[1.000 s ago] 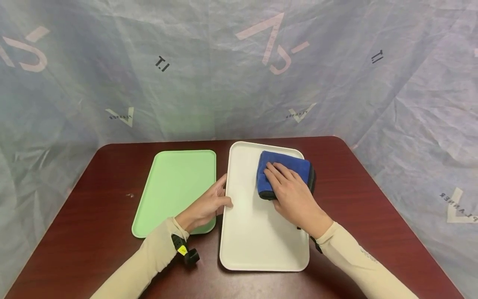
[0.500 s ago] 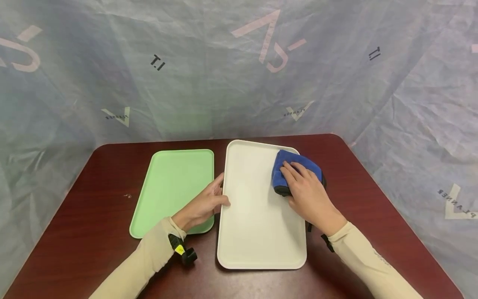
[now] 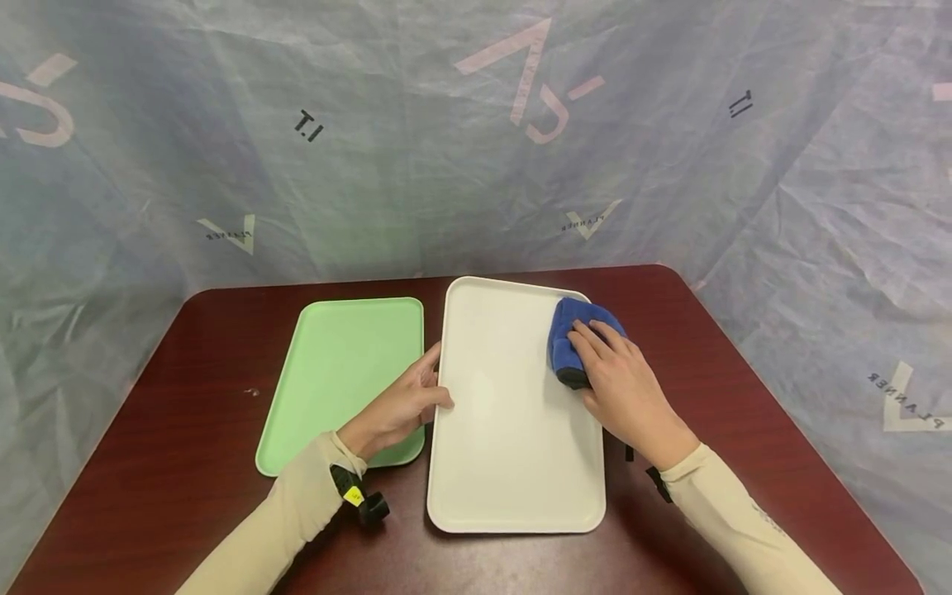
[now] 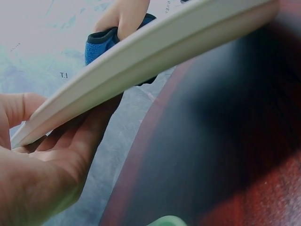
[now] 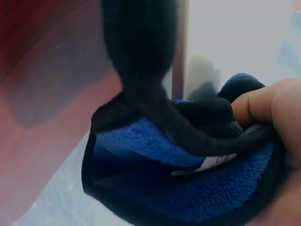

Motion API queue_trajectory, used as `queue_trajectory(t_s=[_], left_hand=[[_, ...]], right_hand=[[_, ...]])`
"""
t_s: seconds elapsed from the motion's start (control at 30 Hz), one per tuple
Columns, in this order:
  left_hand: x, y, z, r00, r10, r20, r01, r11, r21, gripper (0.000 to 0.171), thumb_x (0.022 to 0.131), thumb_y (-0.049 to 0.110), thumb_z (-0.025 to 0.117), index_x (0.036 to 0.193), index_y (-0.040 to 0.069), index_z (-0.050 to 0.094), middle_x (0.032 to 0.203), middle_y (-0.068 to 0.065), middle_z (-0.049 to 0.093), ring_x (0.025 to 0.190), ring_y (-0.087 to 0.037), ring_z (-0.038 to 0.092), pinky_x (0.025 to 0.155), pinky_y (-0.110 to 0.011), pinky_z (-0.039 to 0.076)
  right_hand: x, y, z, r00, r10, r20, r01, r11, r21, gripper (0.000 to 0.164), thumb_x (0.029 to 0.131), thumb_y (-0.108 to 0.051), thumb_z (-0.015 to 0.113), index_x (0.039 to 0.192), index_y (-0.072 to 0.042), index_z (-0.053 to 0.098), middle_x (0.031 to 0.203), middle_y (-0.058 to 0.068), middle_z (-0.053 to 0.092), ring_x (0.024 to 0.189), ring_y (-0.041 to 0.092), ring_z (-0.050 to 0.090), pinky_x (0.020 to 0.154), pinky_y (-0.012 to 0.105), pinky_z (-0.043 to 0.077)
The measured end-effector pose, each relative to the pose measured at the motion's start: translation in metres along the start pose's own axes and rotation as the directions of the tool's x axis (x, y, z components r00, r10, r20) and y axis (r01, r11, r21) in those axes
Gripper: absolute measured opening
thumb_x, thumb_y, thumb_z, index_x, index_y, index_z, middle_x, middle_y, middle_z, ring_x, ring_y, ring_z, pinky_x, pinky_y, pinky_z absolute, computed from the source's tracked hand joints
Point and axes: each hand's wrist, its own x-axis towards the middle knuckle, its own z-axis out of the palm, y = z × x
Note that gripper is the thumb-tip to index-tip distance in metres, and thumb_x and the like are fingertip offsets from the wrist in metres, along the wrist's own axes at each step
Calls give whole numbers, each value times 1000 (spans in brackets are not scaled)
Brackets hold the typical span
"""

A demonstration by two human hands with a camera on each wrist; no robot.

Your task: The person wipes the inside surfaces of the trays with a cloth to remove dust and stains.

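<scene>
Glossy dark-red worktop point(image 3: 149, 463), flat pale-green tray point(image 3: 349, 372) at left; left hand point(image 3: 402, 411) pinches a raised white rectangular tray point(image 3: 513, 446); blue plush cloth point(image 3: 565, 339), gripped in the right hand's point(image 3: 632, 405) fingers, has slid onto its right rim: wiping seemingly reaches the edge!

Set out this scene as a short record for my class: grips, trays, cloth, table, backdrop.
Left grip: holds the white tray by its left edge
Right grip: holds the blue cloth
White tray: raised, at least partly, above the table
Blue cloth: dark-edged, overhanging the white tray's right edge
Green tray: lying on the table, left of the white tray
Table: dark red
Backdrop: greyish, with printed letters
</scene>
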Motion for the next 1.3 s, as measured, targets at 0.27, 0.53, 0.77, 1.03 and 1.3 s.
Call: queue_trajectory(t_s=[0.27, 0.53, 0.77, 1.03, 1.3], left_hand=[[0, 0, -1, 1000, 10, 2, -10, 1000, -6, 94, 84, -15, 47, 158, 36, 18, 131, -19, 61, 105, -27, 67, 81, -42, 58], [1, 1, -2, 1000, 11, 13, -11, 1000, -12, 94, 85, -16, 47, 157, 37, 20, 135, -18, 59, 108, -28, 66, 82, -42, 58], [1, -1, -1, 1000, 14, 22, -13, 1000, -7, 92, 85, -15, 48, 157, 37, 22, 134, -18, 59, 108, -27, 66, 83, -42, 58], [1, 0, 3, 999, 20, 39, -20, 1000, 1, 92, 84, -14, 47, 157, 35, 21, 132, -19, 60, 105, -26, 67, 84, -44, 57], [0, 1, 5, 999, 18, 30, -17, 1000, -10, 94, 84, -14, 47, 157, 38, 20, 135, -19, 59, 109, -28, 66, 85, -45, 57]], right_hand=[[-4, -1, 2, 999, -43, 17, 42, 999, 8, 69, 79, -2, 74, 143, 3, 49, 151, 20, 43, 139, 40, 36, 107, 59, 37], [-7, 0, 3, 997, -68, 18, 68, 997, 28, 68, 79, 0, 71, 143, 4, 48, 152, 20, 42, 140, 40, 36, 109, 58, 36], [-6, -5, 4, 997, -82, 15, 81, 996, 38, 69, 79, 0, 69, 144, 4, 47, 152, 20, 42, 141, 39, 36, 111, 56, 34], [-3, -19, 9, 993, -120, -14, 121, 989, 86, 72, 77, 1, 68, 145, 4, 44, 153, 20, 41, 142, 38, 35, 112, 54, 32], [10, -35, 8, 987, -158, -31, 160, 978, 135, 73, 78, 2, 68, 146, 3, 43, 154, 19, 40, 143, 36, 33, 114, 52, 32]])
